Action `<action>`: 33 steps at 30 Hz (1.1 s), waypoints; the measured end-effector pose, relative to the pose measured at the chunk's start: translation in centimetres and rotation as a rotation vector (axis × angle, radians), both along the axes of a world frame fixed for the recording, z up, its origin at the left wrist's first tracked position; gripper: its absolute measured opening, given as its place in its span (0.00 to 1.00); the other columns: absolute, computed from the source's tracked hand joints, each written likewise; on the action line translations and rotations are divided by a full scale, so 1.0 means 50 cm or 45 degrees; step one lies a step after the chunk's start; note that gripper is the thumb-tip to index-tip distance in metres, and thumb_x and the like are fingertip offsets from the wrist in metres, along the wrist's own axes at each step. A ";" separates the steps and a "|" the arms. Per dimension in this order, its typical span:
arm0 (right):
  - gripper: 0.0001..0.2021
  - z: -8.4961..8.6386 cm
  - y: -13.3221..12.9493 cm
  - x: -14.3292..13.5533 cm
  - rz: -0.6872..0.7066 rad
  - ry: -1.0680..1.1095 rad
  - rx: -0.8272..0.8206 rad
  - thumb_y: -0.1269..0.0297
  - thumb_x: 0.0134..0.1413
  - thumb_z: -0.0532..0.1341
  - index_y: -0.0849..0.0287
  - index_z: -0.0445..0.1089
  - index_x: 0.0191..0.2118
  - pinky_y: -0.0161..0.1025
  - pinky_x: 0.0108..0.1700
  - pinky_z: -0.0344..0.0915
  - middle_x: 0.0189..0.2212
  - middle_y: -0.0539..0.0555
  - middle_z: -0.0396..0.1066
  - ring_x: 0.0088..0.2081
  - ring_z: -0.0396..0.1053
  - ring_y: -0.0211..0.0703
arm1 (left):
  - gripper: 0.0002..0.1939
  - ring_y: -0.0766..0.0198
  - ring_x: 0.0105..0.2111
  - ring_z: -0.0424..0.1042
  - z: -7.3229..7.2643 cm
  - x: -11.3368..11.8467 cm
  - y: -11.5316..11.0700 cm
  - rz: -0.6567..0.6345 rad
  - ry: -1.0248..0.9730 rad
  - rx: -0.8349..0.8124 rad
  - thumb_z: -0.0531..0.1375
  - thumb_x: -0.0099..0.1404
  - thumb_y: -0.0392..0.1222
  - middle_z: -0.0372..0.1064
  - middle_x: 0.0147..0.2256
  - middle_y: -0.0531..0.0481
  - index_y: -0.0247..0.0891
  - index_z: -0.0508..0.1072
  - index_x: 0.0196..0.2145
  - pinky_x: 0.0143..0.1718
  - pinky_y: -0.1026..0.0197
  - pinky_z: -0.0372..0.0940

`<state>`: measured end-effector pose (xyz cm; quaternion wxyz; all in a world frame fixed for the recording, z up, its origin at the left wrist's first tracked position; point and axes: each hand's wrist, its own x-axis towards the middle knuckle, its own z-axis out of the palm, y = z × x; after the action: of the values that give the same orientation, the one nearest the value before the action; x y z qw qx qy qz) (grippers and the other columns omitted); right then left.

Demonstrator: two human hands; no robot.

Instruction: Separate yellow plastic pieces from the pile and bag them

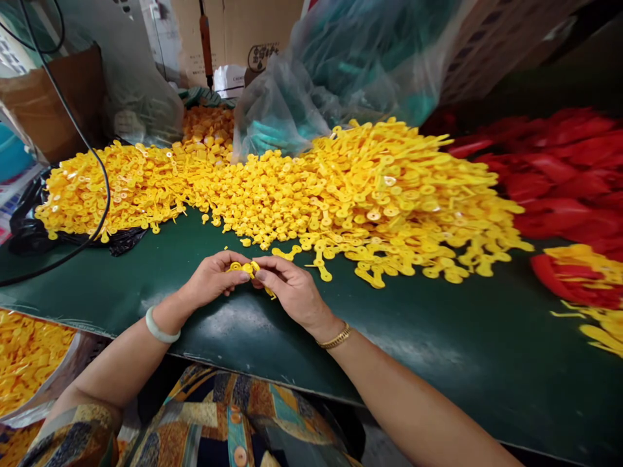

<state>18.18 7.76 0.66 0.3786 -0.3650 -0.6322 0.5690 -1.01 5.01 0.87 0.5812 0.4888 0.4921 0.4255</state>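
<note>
Surface: dark green desk (pixel 428 357), smooth, with dull sheen. Clock positions were read from the hands, 12 pointing away from the person. Printed brown cardboard (pixel 228 39) stood in the background at 12; a slim orange tool (pixel 206 48) hung upright in front of it, between 11 and 12. A translucent, crinkled plastic bag (pixel 360 71) with teal contents lay at 1.

Yellow parts, glossy, plastic-looking, lay in joined heaps. At 10: left heap (pixel 117 188), small and tangled, beside black plastic film (pixel 29 220). At 12: middle heap (pixel 263 201), short, knobby. At 2: right heap (pixel 403 188), flat strips with rounded, ring-like ends. Beyond it, between 2 and 3: red pieces (pixel 559 175), smooth and curved. At 3: red dish (pixel 559 285) holding yellow strips. At 8, below desk level: pale-rimmed container (pixel 71 360) filled with yellow parts.

Left hand (pixel 214 280), pale bangle (pixel 161 327) at the wrist, and right hand (pixel 293 292), gold-toned bracelet (pixel 335 337), met at the fingertips. Both were pinched on small yellow pieces (pixel 246 268), rounded at the ends, held between them over the near part of the desk. Exact join of the pieces: hidden by the fingers.
</note>
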 end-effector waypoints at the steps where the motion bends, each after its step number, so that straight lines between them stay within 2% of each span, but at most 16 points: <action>1: 0.12 -0.001 0.000 0.000 -0.005 -0.011 0.018 0.57 0.56 0.64 0.54 0.75 0.44 0.39 0.37 0.69 0.31 0.50 0.74 0.31 0.72 0.40 | 0.19 0.74 0.19 0.61 0.000 0.000 0.000 0.003 -0.002 0.001 0.68 0.55 0.50 0.69 0.26 0.55 0.36 0.73 0.40 0.18 0.70 0.58; 10: 0.11 -0.005 -0.008 -0.003 -0.129 -0.154 0.268 0.58 0.58 0.61 0.52 0.76 0.44 0.43 0.45 0.69 0.34 0.52 0.75 0.37 0.72 0.43 | 0.20 0.73 0.21 0.64 -0.005 0.009 -0.005 0.082 -0.021 0.006 0.67 0.55 0.52 0.68 0.25 0.55 0.35 0.74 0.40 0.19 0.71 0.59; 13: 0.10 -0.011 -0.008 -0.006 -0.121 -0.197 0.299 0.59 0.59 0.61 0.52 0.77 0.42 0.43 0.46 0.68 0.34 0.53 0.74 0.37 0.72 0.44 | 0.20 0.72 0.22 0.66 -0.010 0.015 -0.005 0.105 -0.044 0.001 0.67 0.56 0.52 0.69 0.25 0.53 0.35 0.75 0.41 0.19 0.71 0.60; 17: 0.10 -0.016 -0.009 -0.010 -0.077 -0.226 0.252 0.58 0.60 0.60 0.52 0.77 0.40 0.41 0.43 0.68 0.32 0.52 0.73 0.36 0.72 0.43 | 0.19 0.69 0.24 0.69 -0.014 0.024 -0.005 0.156 -0.104 0.023 0.67 0.56 0.51 0.72 0.26 0.51 0.34 0.74 0.39 0.22 0.68 0.64; 22: 0.11 -0.011 -0.013 -0.013 -0.135 -0.185 0.189 0.58 0.59 0.60 0.52 0.77 0.42 0.39 0.42 0.69 0.34 0.52 0.74 0.35 0.72 0.42 | 0.18 0.65 0.26 0.74 -0.013 0.037 -0.006 0.175 -0.226 0.029 0.68 0.54 0.50 0.75 0.27 0.50 0.35 0.72 0.36 0.28 0.64 0.68; 30: 0.10 -0.004 -0.020 -0.019 -0.181 -0.096 0.046 0.57 0.57 0.62 0.52 0.78 0.42 0.40 0.42 0.72 0.38 0.52 0.76 0.37 0.73 0.43 | 0.20 0.67 0.27 0.75 -0.014 0.042 -0.005 0.246 -0.343 -0.061 0.70 0.51 0.49 0.75 0.28 0.53 0.36 0.72 0.36 0.34 0.61 0.71; 33: 0.10 -0.006 -0.017 -0.018 -0.217 -0.098 0.079 0.58 0.56 0.62 0.52 0.77 0.41 0.41 0.44 0.72 0.39 0.52 0.76 0.38 0.73 0.43 | 0.20 0.68 0.27 0.74 -0.019 0.042 -0.004 0.240 -0.392 -0.081 0.71 0.50 0.48 0.75 0.29 0.52 0.36 0.72 0.37 0.36 0.61 0.71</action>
<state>17.28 6.91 0.38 0.4121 -0.4272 -0.6302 0.5005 1.11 4.80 -0.09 0.6223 0.3512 0.4542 0.5321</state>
